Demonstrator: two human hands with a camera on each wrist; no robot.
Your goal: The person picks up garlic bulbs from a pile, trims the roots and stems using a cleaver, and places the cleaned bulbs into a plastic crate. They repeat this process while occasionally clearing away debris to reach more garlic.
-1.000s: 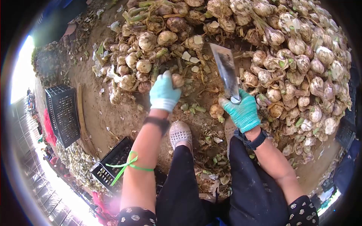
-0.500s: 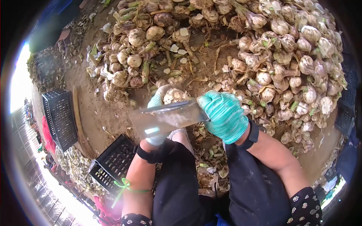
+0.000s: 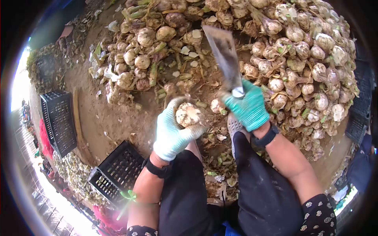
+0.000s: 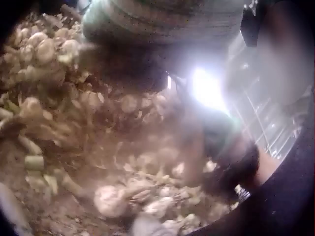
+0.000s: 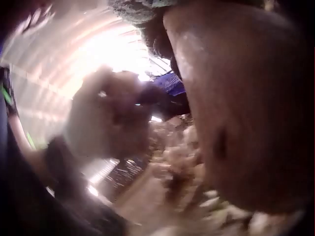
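In the head view my left hand (image 3: 171, 135), in a pale green glove, grips a garlic bulb (image 3: 189, 114). The bulb's pale, roundish face is turned up, with fingers and thumb curled round its sides. My right hand (image 3: 250, 106), in a darker green glove, holds a cleaver (image 3: 226, 55) by its handle. Its broad, dirt-smeared blade points up and away, apart from the bulb. A loose garlic bulb (image 3: 216, 106) lies on the ground beside the right hand. Both wrist views are blurred; the gloved left hand (image 5: 106, 118) shows dimly in the right one.
A large heap of garlic bulbs (image 3: 303, 74) fills the right side, and a smaller pile (image 3: 143, 51) lies ahead on the left. Black plastic crates, one near (image 3: 122, 165) and one farther (image 3: 61, 122), stand at left by a straw broom (image 3: 78, 126). Cut stems (image 3: 224, 159) litter the ground between the feet.
The left hand has come back from the pile with the garlic bulb. Half a second ago the cleaver lay across in front of it; since then the right hand has swung the blade away, up and right.
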